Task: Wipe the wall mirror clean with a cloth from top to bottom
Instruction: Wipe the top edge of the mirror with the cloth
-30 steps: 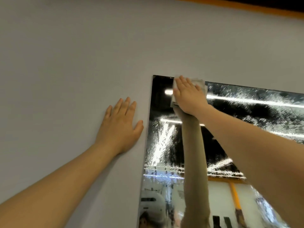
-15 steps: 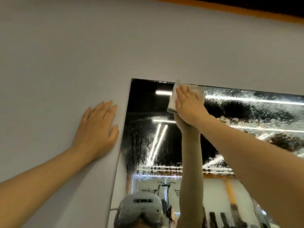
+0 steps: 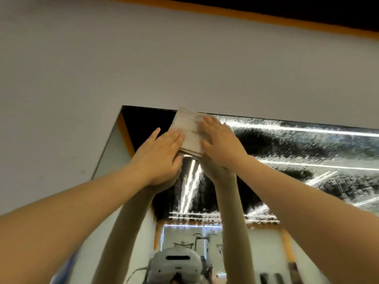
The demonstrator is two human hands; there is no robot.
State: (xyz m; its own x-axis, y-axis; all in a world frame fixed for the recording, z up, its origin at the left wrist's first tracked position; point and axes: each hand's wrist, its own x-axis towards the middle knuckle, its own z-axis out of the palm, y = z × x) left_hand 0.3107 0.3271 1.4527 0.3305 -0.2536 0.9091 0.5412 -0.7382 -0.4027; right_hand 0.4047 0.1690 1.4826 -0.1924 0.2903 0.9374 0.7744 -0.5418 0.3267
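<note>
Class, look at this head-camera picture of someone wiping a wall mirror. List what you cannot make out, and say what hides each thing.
1. Mirror: its right and bottom edges are cut off by the frame.
2. Cloth: its side edges lie under the left hand and right hand.
3. Glass behind the cloth and hands: covered, so its cleanness cannot be judged.
4. Right hand's fingertips: blurred.
5. Reflected room at the bottom: too small and dim to identify.
</note>
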